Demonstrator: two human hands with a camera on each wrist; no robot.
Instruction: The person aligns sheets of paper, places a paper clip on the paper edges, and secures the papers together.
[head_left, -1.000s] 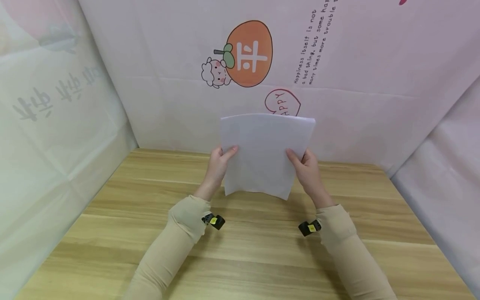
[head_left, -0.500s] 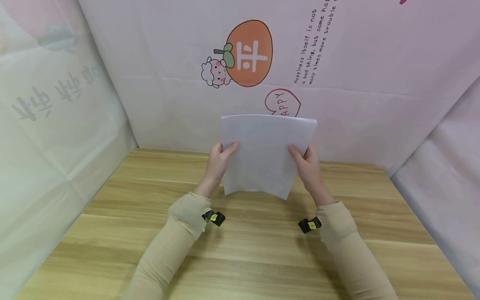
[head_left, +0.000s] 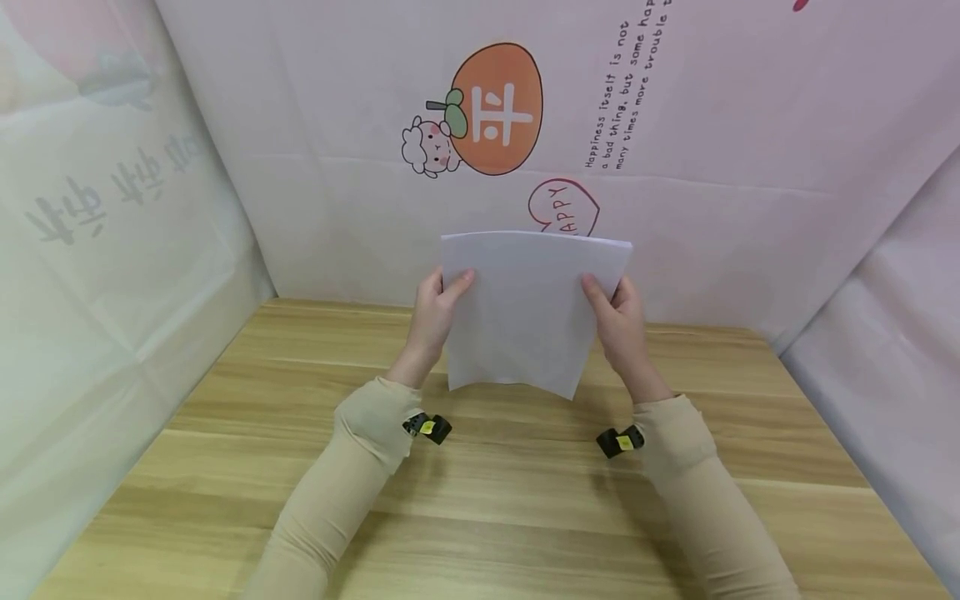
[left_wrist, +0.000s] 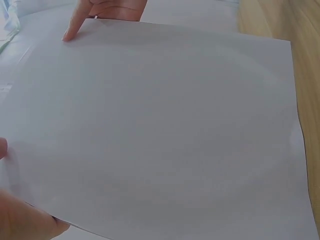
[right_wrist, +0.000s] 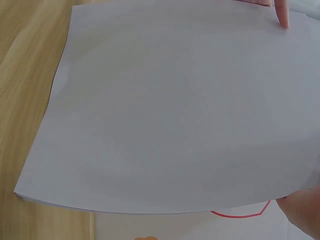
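A stack of blank white paper [head_left: 525,317] is held up over the table, tilted and slightly bowed. My left hand [head_left: 432,317] grips its left edge, thumb on the near face and the other fingers behind. On the opposite edge my right hand [head_left: 621,321] holds it the same way. In the left wrist view the paper [left_wrist: 165,120] fills most of the picture, with the right hand [left_wrist: 110,9] at its far edge. The right wrist view shows several layers along the edge of the paper [right_wrist: 175,115]. Fingers behind the stack are mostly hidden.
Below lies a wood-grain table [head_left: 510,500]. A white cloth backdrop [head_left: 337,225] with an orange fruit print [head_left: 517,154] and a heart outline [head_left: 581,196] rises behind it. Pale cloth walls [head_left: 135,275] stand at both sides. Small black cameras [head_left: 429,427] sit at the wrists.
Both hands have slid up along the side edges of the paper, toward its top. The paper itself has stayed almost in place.
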